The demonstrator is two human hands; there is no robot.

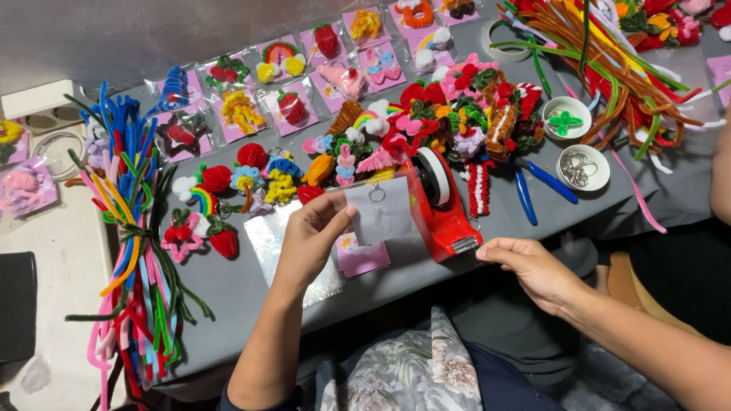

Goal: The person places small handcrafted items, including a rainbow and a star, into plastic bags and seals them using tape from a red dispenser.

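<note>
Left hand [311, 234] raised over desk [244, 293], grip narrow, thumb and fingers pinching left edge of clear packet [378, 209] with metal ring at top. Packet upright, just left of red tape dispenser [442, 213]. Right hand [529, 266] rests at dispenser's near end, fingertips curled at cutter; whether tape is pinched, cannot tell. Beyond both hands: heap of fuzzy craft charms [426, 125]. Far left of left hand: bundle of pipe cleaners [133, 228]. Blue pliers [537, 186] beyond right hand.
</note>
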